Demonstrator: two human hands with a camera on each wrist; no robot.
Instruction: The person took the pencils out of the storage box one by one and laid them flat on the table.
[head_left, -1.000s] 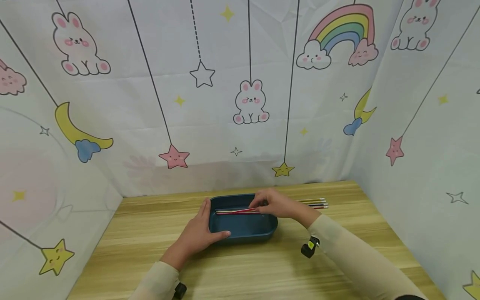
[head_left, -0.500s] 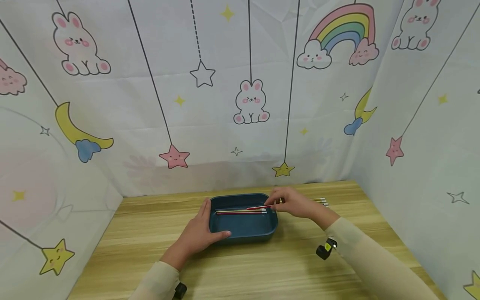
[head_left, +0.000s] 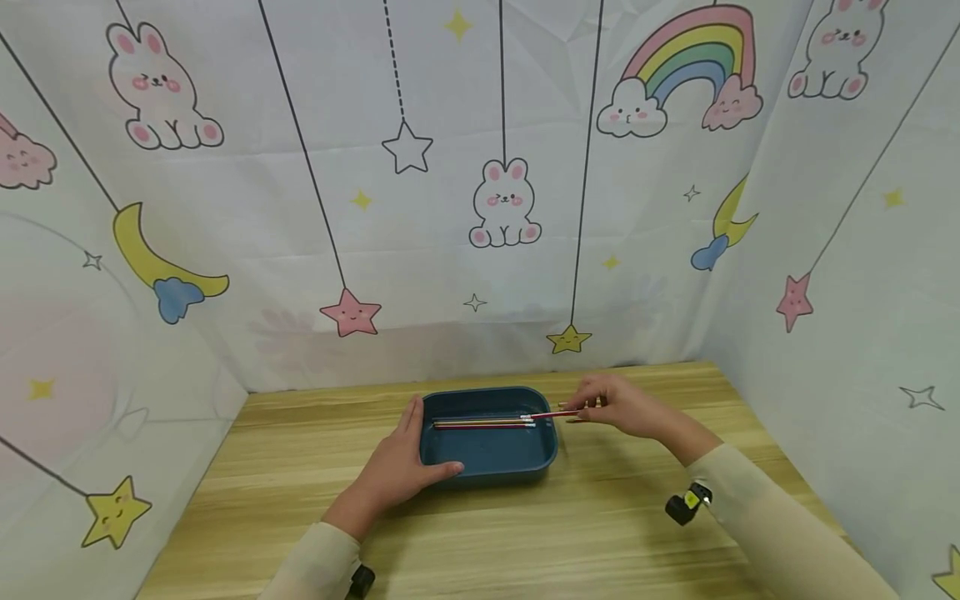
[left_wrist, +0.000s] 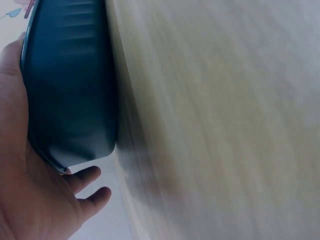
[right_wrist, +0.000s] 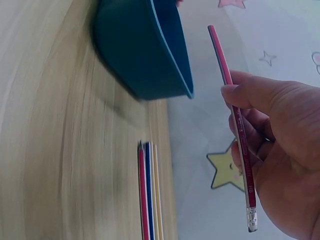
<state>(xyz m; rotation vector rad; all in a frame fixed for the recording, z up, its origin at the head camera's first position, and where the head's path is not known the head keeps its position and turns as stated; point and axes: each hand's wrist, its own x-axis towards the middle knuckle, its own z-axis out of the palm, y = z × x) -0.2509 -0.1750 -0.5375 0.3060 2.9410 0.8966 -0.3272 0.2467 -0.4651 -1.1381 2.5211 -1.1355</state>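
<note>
So the red pencil [right_wrist: 243,142] is up off the bench [head_left: 480,537] by the right end of the dark blue tray [head_left: 487,479], eraser end toward the wrist, with the right hand [head_left: 626,407] pinching it between thumb and fingers. Inside the tray a few pencils [head_left: 483,424] lie side by side, and the left hand [head_left: 393,468] has straight-ish fingers at its left end, thumb on the near rim. More loose pencils [right_wrist: 148,190] lie on the wood past the right end, with a cartoon-print backdrop [head_left: 427,242] behind.

"HB" near eraser end of red pencil [right_wrist: 242,135]; rest of lettering too blurred.
</note>
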